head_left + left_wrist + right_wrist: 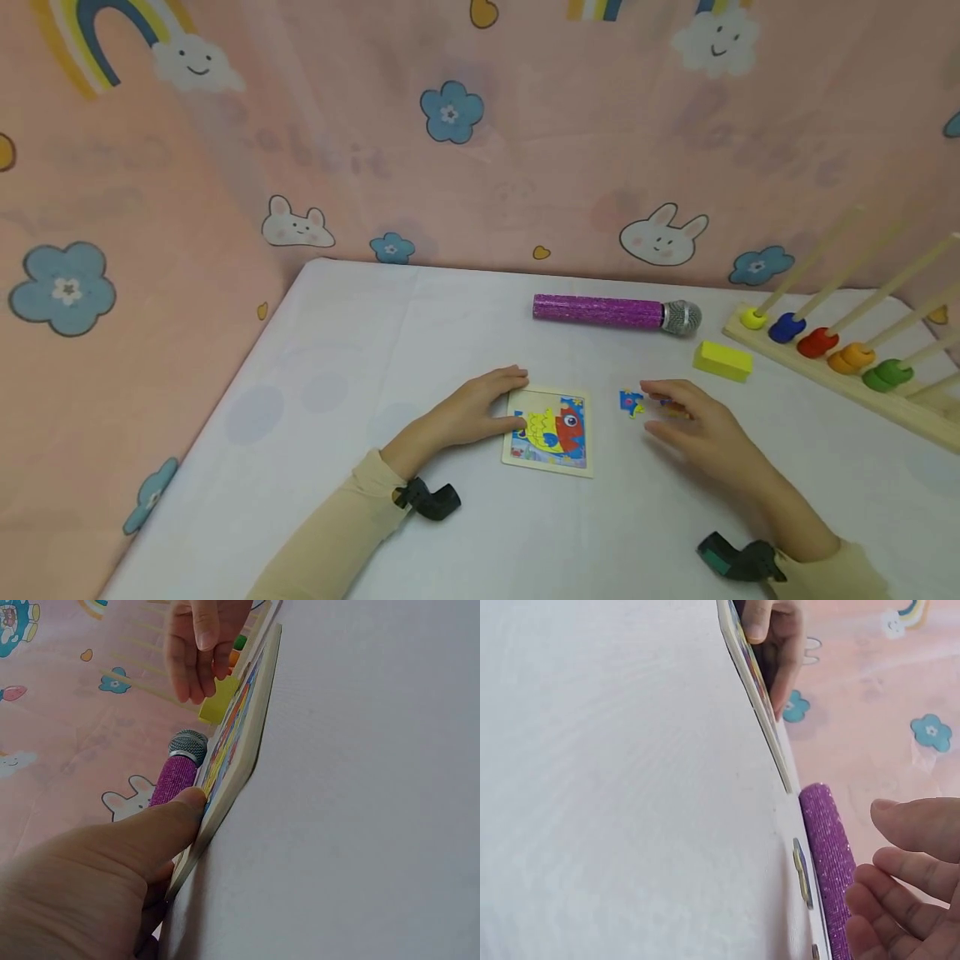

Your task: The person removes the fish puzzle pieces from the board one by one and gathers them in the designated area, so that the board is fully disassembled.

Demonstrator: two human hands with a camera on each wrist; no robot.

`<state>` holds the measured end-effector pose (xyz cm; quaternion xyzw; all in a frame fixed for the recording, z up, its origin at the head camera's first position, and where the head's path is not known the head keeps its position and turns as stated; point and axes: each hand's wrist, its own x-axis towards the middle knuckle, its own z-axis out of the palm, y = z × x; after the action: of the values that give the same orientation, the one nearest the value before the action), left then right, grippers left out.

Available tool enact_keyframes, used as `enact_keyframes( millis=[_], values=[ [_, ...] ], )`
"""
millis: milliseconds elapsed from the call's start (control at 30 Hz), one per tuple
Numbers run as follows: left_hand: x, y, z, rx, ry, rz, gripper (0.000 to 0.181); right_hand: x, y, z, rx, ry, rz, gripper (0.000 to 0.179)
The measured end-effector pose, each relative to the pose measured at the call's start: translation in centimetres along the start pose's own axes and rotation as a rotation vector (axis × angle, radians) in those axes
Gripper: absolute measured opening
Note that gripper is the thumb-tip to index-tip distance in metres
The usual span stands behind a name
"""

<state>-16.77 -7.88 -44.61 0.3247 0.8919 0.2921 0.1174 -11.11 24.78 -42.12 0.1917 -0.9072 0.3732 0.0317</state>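
A square wooden jigsaw puzzle board (547, 468) with a fish picture lies on the white table, its upper left part showing bare wood. My left hand (480, 407) holds it by the left side, thumb on the picture's edge and fingers along the upper left corner. In the left wrist view the left thumb (169, 825) presses on the board's face (225, 761). To the right, my right hand (705, 429) hovers with fingers loosely bent and nothing between them. Just left of its fingertips is a loose blue and yellow puzzle piece (631, 403); other pieces are partly hidden behind the fingers.
A glittery purple microphone (600, 311) lies behind the board. Farther right are a yellow block (722, 361) and a wooden bead stand (832, 362) with upright rods and coloured beads. A pink patterned cloth (525, 167) hangs behind the table.
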Motion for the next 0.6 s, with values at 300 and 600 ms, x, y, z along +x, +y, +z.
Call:
enact_keyframes(
  millis=[300,600],
  values=[
    [0.0,0.2,-0.2,-0.004,-0.007,-0.019,0.064,2.2,-2.8,1.9,0.034,-0.151,0.082,0.047],
    [0.1,0.1,-0.1,-0.016,-0.006,-0.018,0.064,4.0,-3.4,4.6,0.048,-0.219,0.062,0.046]
  ],
)
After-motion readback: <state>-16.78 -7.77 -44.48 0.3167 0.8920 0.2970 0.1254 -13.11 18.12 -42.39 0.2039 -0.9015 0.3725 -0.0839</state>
